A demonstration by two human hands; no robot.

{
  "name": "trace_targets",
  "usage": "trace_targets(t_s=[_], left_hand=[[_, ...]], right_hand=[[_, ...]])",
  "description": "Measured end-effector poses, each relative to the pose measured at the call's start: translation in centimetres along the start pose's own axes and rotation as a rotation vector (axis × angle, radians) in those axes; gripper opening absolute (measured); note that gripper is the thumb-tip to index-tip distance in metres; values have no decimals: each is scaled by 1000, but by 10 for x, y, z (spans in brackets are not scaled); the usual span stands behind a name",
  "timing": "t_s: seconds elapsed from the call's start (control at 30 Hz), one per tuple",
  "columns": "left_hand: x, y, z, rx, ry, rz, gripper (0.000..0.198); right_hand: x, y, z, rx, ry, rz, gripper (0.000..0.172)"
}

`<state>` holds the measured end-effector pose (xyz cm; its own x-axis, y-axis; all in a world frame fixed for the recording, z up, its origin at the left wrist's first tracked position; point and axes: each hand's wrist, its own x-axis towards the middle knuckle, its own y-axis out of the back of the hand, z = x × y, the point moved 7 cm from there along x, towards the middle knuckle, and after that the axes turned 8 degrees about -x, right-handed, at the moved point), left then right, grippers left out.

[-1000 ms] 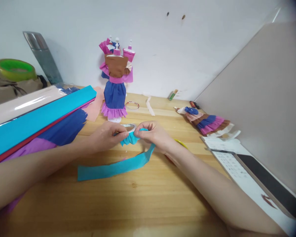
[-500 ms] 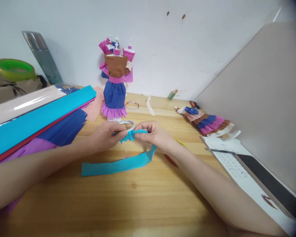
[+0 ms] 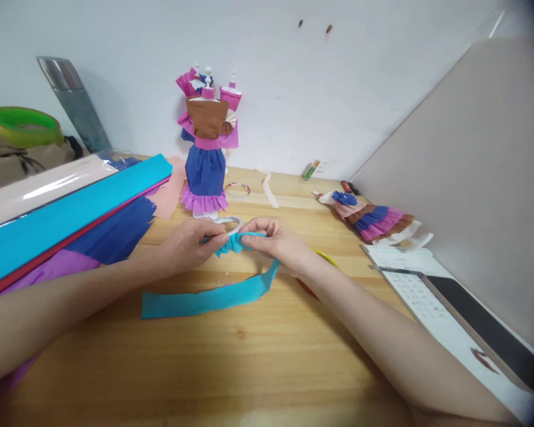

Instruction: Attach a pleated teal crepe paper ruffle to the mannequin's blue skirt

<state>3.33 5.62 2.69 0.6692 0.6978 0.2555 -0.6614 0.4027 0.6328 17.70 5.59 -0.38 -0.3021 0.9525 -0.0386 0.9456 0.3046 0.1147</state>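
Over a wooden table (image 3: 240, 367) — white wall (image 3: 360, 83) behind, partition (image 3: 480, 148) at right — both hands (image 3: 193, 244) (image 3: 276, 244) pinch a turquoise strip (image 3: 209, 301).

You have soft, fairly even light across the wall (image 3: 382, 71) and worktop (image 3: 240, 373), with a blurry shadow below your right forearm (image 3: 360, 308). White glare streaks the plastic-wrapped roll (image 3: 57, 184). Your left hand (image 3: 193, 243), right hand (image 3: 276, 240) and blue strip (image 3: 213, 300) look clear, but the printed sheet (image 3: 403, 290) is illegibly soft, the edges seem stretched, and the right-hand corners darken.
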Motion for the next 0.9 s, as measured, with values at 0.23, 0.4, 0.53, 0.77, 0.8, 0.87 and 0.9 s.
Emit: trace_targets(t_s=[0.23,0.4,0.53,0.77,0.8,0.87,0.9], left_hand=[[1,-2,-2,-55,53,-28,38],[2,-2,0,-71,53,-38,37],[1,-2,2,-56,42,-39,37],[-1,-2,5,24,2,-29,37],[-1,-3,6,24,-11,-26,36],[-1,-4,7,19,-40,-27,33],[-1,-4,7,22,-54,-26,32]], right_hand=[[1,3,-2,-18,-11,48,19],[1,5,-2,-74,5,104,18],[1,4,-1,-93,-3,116,21],[-1,4,0,-128,-36,161,23],[-1,3,0,-133,-38,166,23],[-1,3,1,-143,-39,169,22],[-1,3,2,-149,-39,169,22]])
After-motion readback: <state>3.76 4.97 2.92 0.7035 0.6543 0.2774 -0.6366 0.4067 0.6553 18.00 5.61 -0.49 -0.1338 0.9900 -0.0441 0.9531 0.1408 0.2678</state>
